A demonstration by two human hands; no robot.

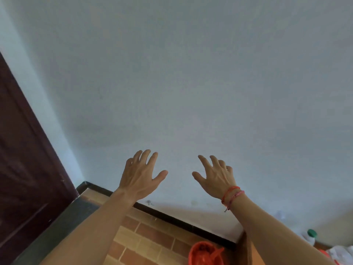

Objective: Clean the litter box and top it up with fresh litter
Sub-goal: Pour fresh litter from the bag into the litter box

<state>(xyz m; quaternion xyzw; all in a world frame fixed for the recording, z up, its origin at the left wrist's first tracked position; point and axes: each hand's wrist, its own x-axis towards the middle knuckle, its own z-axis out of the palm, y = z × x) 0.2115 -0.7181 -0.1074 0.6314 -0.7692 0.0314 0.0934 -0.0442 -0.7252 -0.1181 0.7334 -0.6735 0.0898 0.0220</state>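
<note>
red bucket point(205, 254) cut by bottom edge, green-capped bottle point(310, 237) partly hidden

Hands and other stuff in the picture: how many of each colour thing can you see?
Bare hands: 2, left and right, both open and empty
Red things: 2, bucket and bracelets
Green things: 1, bottle cap
Dark brown things: 1, door
Total: 6

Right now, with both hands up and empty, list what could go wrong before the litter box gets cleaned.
1. The view is tilted up at the wall; no litter box shows, so stepping forward is half blind.
2. The red container sits on the brick floor just below the right hand and could be kicked.
3. The left hand is near the dark door, which might be bumped.
</note>
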